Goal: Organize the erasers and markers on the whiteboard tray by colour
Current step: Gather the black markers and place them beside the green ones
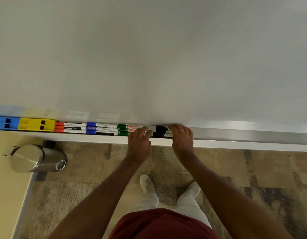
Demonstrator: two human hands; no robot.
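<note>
Reaching up from the lower frame, the left hand [139, 141] lies flat with fingers spread over the green markers [125, 129], the right hand [182, 136] curled against the black markers [160, 131], mid-frame on the tray [235, 135]; leftward lie blue markers [101, 129], red markers [70, 128], yellow eraser [37, 125], blue eraser [6, 123].

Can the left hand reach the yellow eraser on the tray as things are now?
Probably yes. The left hand rests on the green markers; the yellow eraser lies further left along the tray, beyond the blue and red markers, and nothing stands above it.
</note>
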